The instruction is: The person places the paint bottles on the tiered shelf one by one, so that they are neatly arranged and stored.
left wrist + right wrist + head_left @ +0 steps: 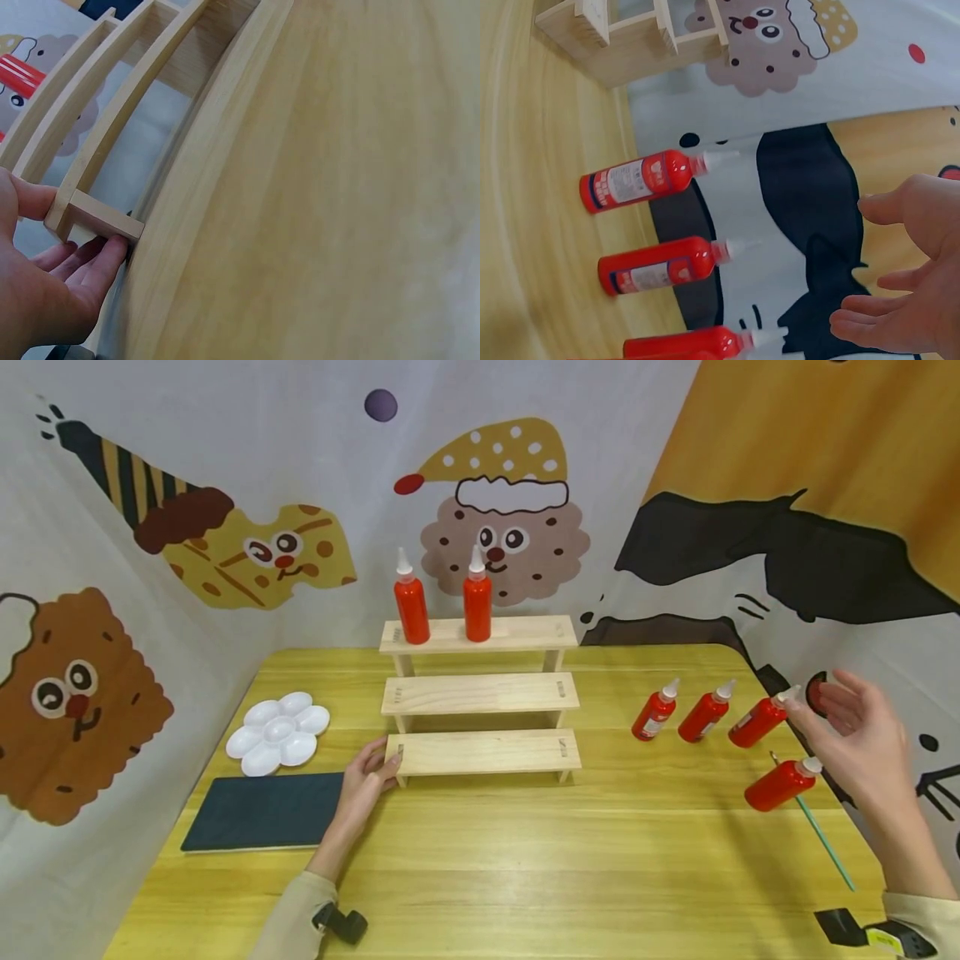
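Note:
A three-step wooden display rack (480, 753) stands on the table. My left hand (363, 789) grips the left end of its lowest step; in the left wrist view the thumb is on the board and the fingers reach the side leg. Two red squeeze bottles (477, 610) with white nozzles stand on the top step. At the right, several more red bottles (705, 717) stand on the table. My right hand (862, 735) hovers beside them with nothing in it, its fingers apart and loosely bent. The right wrist view shows labels on the bottles (641, 180).
A white flower-shaped paint palette (279, 727) lies at the left, with a dark rectangular board (262, 812) in front of it. Behind the nearest right-hand bottle lies a thin green paintbrush (825, 843). A patterned cloth (300, 410) hangs around the back and sides.

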`<action>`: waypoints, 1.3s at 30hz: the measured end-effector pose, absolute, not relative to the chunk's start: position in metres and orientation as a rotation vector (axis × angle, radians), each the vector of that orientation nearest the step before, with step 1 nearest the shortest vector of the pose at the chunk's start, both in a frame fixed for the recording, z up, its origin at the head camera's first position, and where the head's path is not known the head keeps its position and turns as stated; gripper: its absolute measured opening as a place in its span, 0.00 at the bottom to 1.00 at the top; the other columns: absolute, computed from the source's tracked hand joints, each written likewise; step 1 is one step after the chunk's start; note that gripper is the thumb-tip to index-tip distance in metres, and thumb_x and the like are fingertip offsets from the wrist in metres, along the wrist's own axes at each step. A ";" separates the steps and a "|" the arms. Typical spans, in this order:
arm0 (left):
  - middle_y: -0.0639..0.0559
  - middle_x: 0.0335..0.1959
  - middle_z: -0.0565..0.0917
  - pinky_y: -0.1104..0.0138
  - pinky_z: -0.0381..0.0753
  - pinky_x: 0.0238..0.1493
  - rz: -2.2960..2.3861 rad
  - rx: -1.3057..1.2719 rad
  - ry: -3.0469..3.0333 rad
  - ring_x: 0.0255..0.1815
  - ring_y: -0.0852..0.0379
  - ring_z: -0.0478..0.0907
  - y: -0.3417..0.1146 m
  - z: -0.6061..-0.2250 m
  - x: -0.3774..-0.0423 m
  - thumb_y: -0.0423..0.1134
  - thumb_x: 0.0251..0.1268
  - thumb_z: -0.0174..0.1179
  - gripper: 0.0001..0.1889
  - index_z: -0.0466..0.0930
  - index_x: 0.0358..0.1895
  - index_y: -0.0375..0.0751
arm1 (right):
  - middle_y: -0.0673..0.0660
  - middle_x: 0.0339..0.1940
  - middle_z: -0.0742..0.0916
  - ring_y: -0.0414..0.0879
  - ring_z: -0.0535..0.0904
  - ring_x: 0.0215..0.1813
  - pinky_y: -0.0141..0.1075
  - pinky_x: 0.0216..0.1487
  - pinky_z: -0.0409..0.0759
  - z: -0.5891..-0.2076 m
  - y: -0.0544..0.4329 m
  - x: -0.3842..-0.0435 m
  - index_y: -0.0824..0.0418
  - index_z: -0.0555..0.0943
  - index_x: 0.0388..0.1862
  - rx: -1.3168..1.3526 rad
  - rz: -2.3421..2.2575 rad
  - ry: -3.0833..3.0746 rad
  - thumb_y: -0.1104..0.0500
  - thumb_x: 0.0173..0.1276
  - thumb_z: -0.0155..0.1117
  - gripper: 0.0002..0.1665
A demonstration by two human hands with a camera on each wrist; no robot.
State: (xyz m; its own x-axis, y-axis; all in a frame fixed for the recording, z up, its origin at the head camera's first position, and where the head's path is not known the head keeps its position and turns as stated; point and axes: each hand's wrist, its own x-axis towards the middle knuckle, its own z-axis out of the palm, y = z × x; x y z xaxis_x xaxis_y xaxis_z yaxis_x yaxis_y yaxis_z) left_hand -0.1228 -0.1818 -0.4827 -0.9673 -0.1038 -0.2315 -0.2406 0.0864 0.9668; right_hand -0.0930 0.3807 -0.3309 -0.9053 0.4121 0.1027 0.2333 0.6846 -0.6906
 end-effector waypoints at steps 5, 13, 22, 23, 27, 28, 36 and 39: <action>0.34 0.68 0.75 0.66 0.85 0.52 2.027 -0.362 2.237 0.59 0.47 0.81 -0.181 -0.483 -0.123 0.39 0.75 0.59 0.29 0.64 0.76 0.42 | 0.74 0.80 0.59 0.74 0.55 0.77 0.63 0.78 0.51 -0.344 0.391 -0.084 0.60 0.44 0.84 -0.499 1.036 -2.651 0.44 0.78 0.55 0.49; 0.32 0.69 0.74 0.64 0.84 0.53 2.023 -0.379 2.240 0.58 0.48 0.81 -0.181 -0.482 -0.123 0.39 0.76 0.59 0.29 0.64 0.76 0.42 | 0.79 0.78 0.59 0.79 0.57 0.74 0.70 0.71 0.57 -0.367 0.405 -0.076 0.66 0.44 0.83 -0.530 1.052 -2.700 0.45 0.78 0.54 0.49; 0.33 0.69 0.75 0.65 0.83 0.52 2.034 -0.396 2.236 0.55 0.52 0.82 -0.179 -0.481 -0.123 0.38 0.75 0.59 0.28 0.65 0.75 0.42 | 0.76 0.52 0.79 0.48 0.74 0.38 0.31 0.27 0.71 -0.389 0.422 -0.073 0.75 0.60 0.74 -0.530 0.975 -2.824 0.45 0.76 0.59 0.43; 0.33 0.69 0.75 0.65 0.84 0.52 2.035 -0.398 2.236 0.55 0.52 0.82 -0.179 -0.481 -0.123 0.38 0.75 0.59 0.28 0.65 0.75 0.42 | 0.72 0.47 0.79 0.45 0.70 0.35 0.29 0.26 0.68 -0.391 0.423 -0.073 0.76 0.63 0.72 -0.526 0.967 -2.842 0.45 0.76 0.59 0.42; 0.32 0.68 0.75 0.64 0.84 0.53 2.041 -0.391 2.231 0.55 0.53 0.82 -0.178 -0.481 -0.122 0.37 0.75 0.59 0.28 0.65 0.75 0.41 | 0.76 0.45 0.79 0.54 0.76 0.39 0.38 0.30 0.73 -0.398 0.429 -0.075 0.79 0.66 0.66 -0.515 0.987 -2.929 0.44 0.75 0.60 0.41; 0.32 0.68 0.75 0.64 0.84 0.53 2.043 -0.390 2.230 0.55 0.53 0.82 -0.178 -0.481 -0.122 0.37 0.75 0.59 0.28 0.65 0.75 0.41 | 0.79 0.48 0.79 0.59 0.78 0.41 0.39 0.32 0.74 -0.400 0.430 -0.076 0.79 0.66 0.65 -0.499 0.997 -2.949 0.45 0.76 0.60 0.40; 0.33 0.69 0.75 0.60 0.83 0.57 2.042 -0.380 2.229 0.57 0.51 0.81 -0.180 -0.480 -0.121 0.39 0.76 0.59 0.29 0.64 0.76 0.41 | 0.85 0.57 0.76 0.72 0.79 0.48 0.35 0.32 0.75 -0.411 0.438 -0.079 0.80 0.68 0.63 -0.390 0.991 -2.999 0.53 0.75 0.63 0.33; 0.33 0.69 0.75 0.58 0.83 0.58 2.041 -0.376 2.235 0.59 0.48 0.81 -0.180 -0.480 -0.121 0.39 0.76 0.59 0.29 0.64 0.76 0.41 | 0.85 0.55 0.77 0.71 0.80 0.47 0.33 0.31 0.74 -0.411 0.438 -0.079 0.80 0.69 0.63 -0.381 0.956 -3.000 0.54 0.74 0.63 0.32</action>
State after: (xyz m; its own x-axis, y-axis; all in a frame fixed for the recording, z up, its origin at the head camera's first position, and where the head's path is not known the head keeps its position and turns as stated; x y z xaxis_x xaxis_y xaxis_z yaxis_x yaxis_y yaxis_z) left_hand -0.1208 -0.1796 -0.4802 -0.9654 -0.1193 -0.2320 -0.2418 0.0762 0.9673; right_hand -0.0787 0.4376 -0.4113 -0.9707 0.2181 -0.1009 0.2363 0.7895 -0.5664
